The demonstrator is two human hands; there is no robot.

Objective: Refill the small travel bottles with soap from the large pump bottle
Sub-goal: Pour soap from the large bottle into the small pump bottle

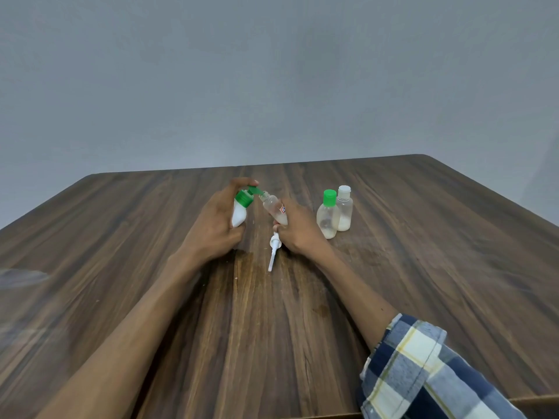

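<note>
Head | left fingers [239,184] on pump bottle [240,211] | right hand [295,228] grips travel bottle [275,211]

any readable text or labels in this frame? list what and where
Small clear bottle in the right hand: red and blue label patch, too small and partly covered to read.
White pump bottle, two standing travel bottles, loose spray top: no text visible.

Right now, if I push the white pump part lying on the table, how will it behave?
The white pump part looks like thin plastic, so it is probably light and would slide easily on the smooth table. It lies on its side with a round collar and a narrow tube, so it may roll in a curve rather than straight. The tube could flex slightly.
</note>
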